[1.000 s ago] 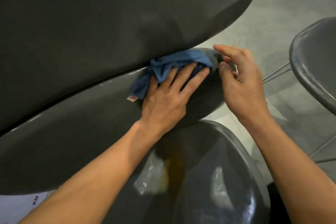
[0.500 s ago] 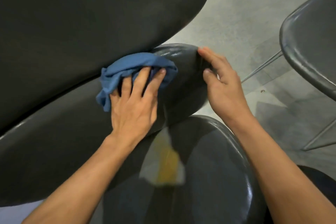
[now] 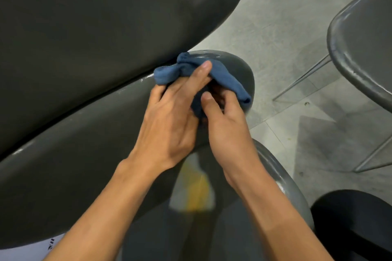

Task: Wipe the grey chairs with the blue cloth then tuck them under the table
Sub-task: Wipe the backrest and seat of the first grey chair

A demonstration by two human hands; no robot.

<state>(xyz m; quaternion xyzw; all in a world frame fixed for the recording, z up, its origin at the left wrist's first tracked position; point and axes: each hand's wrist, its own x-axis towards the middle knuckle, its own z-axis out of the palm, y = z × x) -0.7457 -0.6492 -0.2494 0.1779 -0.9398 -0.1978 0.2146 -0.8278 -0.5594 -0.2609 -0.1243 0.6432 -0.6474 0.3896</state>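
The blue cloth [image 3: 222, 76] is bunched on the top right corner of a grey chair's backrest [image 3: 84, 154], just under the edge of the dark table [image 3: 106, 17]. My left hand [image 3: 169, 116] holds the cloth, its index finger lying across the top and the outer fingers going under the bunched end. My right hand [image 3: 224, 131] meets it from the right, thumb up and fingers curled into the cloth's lower fold. That chair's glossy seat [image 3: 282, 178] lies below my forearms.
A second grey chair [image 3: 360, 48] with thin metal legs stands to the right on the grey tiled floor [image 3: 286, 27]. A black rounded object [image 3: 352, 222] sits at the bottom right. White paper [image 3: 31, 248] shows at the bottom left.
My left hand slid the cloth left and then back right to the backrest's corner. My right hand left the chair's edge and closed onto the cloth beside the left hand.
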